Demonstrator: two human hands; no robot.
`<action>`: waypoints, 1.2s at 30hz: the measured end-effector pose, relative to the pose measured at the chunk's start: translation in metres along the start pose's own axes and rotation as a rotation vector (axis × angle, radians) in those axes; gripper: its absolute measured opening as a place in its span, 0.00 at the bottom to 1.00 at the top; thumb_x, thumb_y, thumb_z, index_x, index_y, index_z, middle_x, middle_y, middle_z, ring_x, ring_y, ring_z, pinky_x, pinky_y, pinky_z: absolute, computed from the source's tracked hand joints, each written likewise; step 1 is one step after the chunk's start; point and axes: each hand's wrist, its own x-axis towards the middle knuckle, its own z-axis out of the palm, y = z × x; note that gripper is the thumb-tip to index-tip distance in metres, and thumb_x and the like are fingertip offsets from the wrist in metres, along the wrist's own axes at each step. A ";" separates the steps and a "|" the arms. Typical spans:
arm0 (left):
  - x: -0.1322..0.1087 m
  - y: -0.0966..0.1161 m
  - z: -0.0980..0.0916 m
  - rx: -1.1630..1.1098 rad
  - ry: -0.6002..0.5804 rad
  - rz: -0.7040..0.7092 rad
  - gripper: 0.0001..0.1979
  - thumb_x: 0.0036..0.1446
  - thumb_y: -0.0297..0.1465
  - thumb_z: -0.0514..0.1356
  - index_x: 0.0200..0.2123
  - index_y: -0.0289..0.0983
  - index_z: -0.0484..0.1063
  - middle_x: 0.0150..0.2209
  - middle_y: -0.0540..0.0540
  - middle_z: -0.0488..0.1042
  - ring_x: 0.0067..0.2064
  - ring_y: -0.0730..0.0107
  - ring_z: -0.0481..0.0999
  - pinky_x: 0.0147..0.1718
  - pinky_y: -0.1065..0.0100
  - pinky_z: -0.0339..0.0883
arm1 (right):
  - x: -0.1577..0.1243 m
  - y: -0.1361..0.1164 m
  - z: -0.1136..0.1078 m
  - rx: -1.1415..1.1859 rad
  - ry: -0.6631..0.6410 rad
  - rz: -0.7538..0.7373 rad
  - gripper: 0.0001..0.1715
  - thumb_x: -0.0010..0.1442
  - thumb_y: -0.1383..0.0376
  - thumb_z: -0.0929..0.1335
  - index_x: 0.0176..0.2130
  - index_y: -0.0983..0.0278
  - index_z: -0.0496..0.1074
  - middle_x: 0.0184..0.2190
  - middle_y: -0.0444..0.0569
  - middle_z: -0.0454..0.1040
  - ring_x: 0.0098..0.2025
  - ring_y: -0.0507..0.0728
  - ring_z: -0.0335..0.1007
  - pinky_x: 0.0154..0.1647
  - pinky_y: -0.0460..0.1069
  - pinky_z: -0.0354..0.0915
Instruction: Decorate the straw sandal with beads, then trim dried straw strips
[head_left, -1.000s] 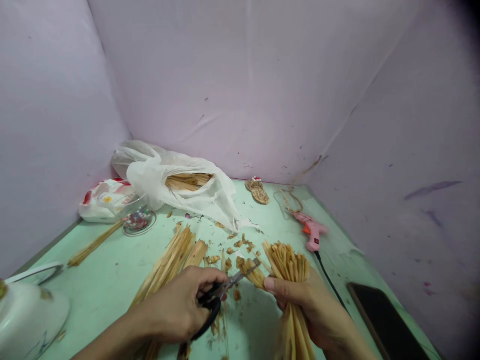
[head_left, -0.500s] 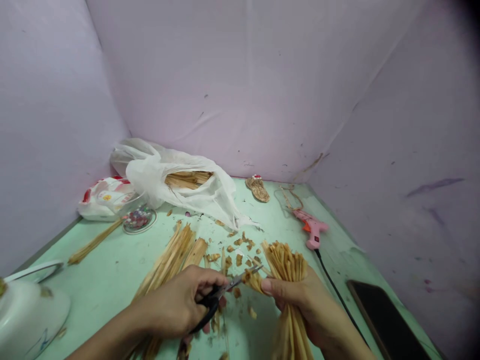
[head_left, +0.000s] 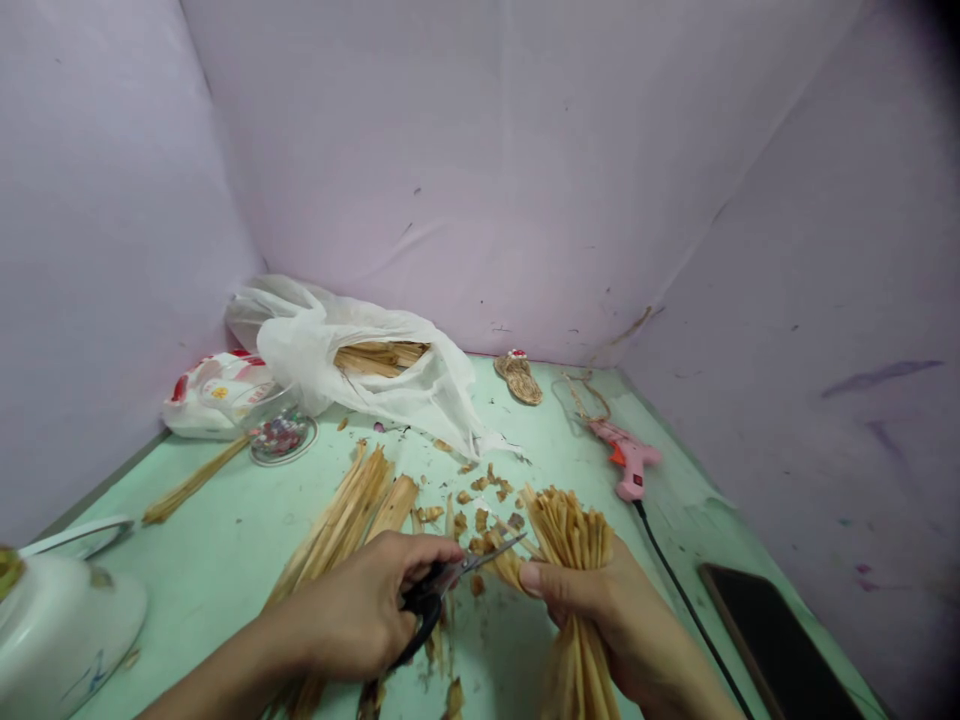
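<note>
Black-handled scissors (head_left: 426, 612) are in my left hand (head_left: 367, 606), fingers in the loops, with the blades pointing right. Their tips lie close to the end of a dried, straw-coloured strip (head_left: 510, 566). My right hand (head_left: 600, 598) is closed round a thick bundle of dried plant strips (head_left: 570, 530), its thumb pressing that one strip out to the side. Small brown trimmings (head_left: 484, 520) are scattered on the table below the blades. Beside and partly under my left forearm lies another bundle of dried strips (head_left: 337, 530).
A white plastic bag (head_left: 367, 325) with more strips lies at the back, by a clear dish of beads (head_left: 282, 436) and a red-and-white packet (head_left: 214, 395). A small woven slipper shape (head_left: 519, 382), a pink glue gun (head_left: 630, 460) with its cord, and a phone (head_left: 772, 640) are rightward. A white pot (head_left: 67, 640) stands left.
The scissor blades have come together more, and the strip's brown curled end is off the strip, among the trimmings. The view has shifted slightly.
</note>
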 end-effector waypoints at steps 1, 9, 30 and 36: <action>0.000 -0.001 -0.001 -0.032 -0.024 -0.008 0.19 0.39 0.20 0.51 0.36 0.37 0.72 0.33 0.51 0.74 0.36 0.69 0.72 0.32 0.73 0.66 | 0.000 0.000 -0.001 -0.002 0.016 0.000 0.11 0.35 0.68 0.76 0.23 0.65 0.74 0.15 0.38 0.63 0.17 0.46 0.52 0.24 0.44 0.62; 0.004 0.000 -0.002 -0.083 -0.048 -0.135 0.16 0.40 0.25 0.57 0.37 0.37 0.69 0.34 0.49 0.72 0.29 0.72 0.72 0.25 0.73 0.65 | 0.000 0.001 -0.005 -0.073 0.106 -0.001 0.15 0.34 0.65 0.77 0.25 0.66 0.74 0.15 0.38 0.64 0.17 0.46 0.54 0.18 0.42 0.55; -0.018 0.018 -0.015 -0.139 -0.074 -0.300 0.22 0.44 0.28 0.56 0.47 0.42 0.68 0.32 0.51 0.70 0.30 0.71 0.71 0.15 0.81 0.59 | -0.003 -0.005 0.005 -0.038 0.081 0.007 0.13 0.37 0.63 0.76 0.23 0.65 0.72 0.17 0.39 0.66 0.20 0.48 0.57 0.20 0.43 0.55; -0.010 0.016 -0.007 -0.191 -0.099 -0.310 0.16 0.37 0.24 0.57 0.35 0.39 0.72 0.31 0.53 0.70 0.23 0.80 0.66 0.16 0.80 0.61 | -0.002 0.001 0.005 -0.055 0.042 0.014 0.14 0.36 0.62 0.76 0.23 0.66 0.72 0.17 0.40 0.65 0.19 0.47 0.55 0.19 0.43 0.52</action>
